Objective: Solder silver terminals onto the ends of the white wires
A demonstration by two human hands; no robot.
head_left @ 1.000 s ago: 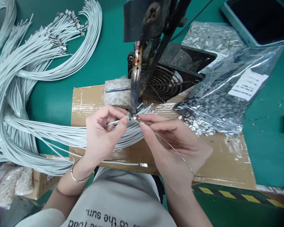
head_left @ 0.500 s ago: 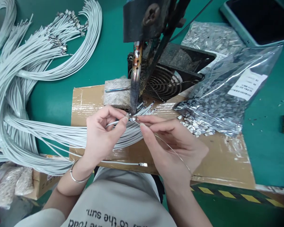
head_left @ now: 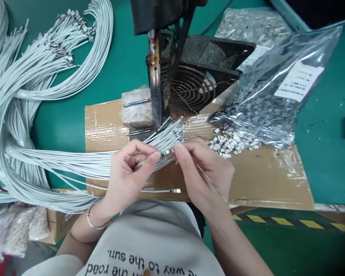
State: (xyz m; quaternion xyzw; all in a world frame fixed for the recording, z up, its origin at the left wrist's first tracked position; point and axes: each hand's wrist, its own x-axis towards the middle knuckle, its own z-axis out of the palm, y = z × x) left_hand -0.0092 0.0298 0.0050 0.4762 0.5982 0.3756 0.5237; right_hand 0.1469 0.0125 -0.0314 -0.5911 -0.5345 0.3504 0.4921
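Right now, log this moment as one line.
left hand: pinches wire | right hand: pinches terminal at wire end, solder strand across palm | iron: tip apart from terminal

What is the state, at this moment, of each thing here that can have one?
left hand: shut, pinching one white wire near its end.
right hand: shut, pinching a metal terminal at that end.
plastic bag: open, metal pieces spilled onto the cardboard.
soldering iron: mounted tip down, apart from both hands.
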